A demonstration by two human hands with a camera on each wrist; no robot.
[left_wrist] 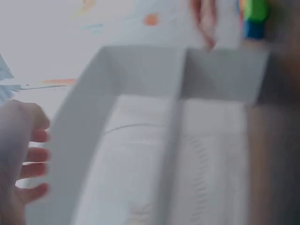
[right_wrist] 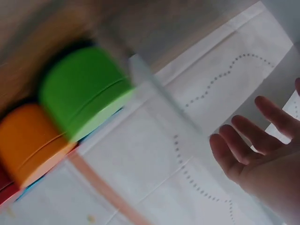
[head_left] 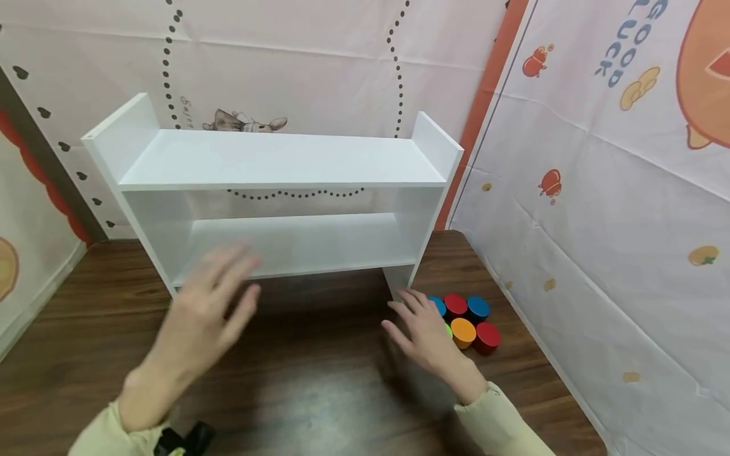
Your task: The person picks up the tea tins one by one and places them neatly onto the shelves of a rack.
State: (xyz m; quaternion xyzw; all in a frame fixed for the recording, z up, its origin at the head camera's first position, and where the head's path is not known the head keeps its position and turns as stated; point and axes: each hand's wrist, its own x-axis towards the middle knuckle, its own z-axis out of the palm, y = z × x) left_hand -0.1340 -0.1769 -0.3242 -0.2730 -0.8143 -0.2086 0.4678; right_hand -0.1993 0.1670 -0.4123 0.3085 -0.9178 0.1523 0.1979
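A white two-tier shelf (head_left: 285, 158) stands upright on the dark wooden table. My left hand (head_left: 196, 323), blurred, hovers in front of the shelf's left part with fingers spread and nothing held. In the left wrist view the fingers (left_wrist: 40, 154) show beside the blurred shelf (left_wrist: 180, 117). My right hand (head_left: 424, 335) is near the shelf's lower right corner, fingers loosely extended and holding nothing. Just right of it sit several round coloured tins, among them an orange tin (head_left: 463, 332) and a red tin (head_left: 487, 337). A green tin (right_wrist: 84, 89) is partly hidden by my hand in the head view.
Patterned white cloth (head_left: 570, 209) hangs along the right side and behind the shelf. The table (head_left: 319, 392) ends at this cloth on the right. A black object (head_left: 188, 440) shows by the left sleeve at the bottom.
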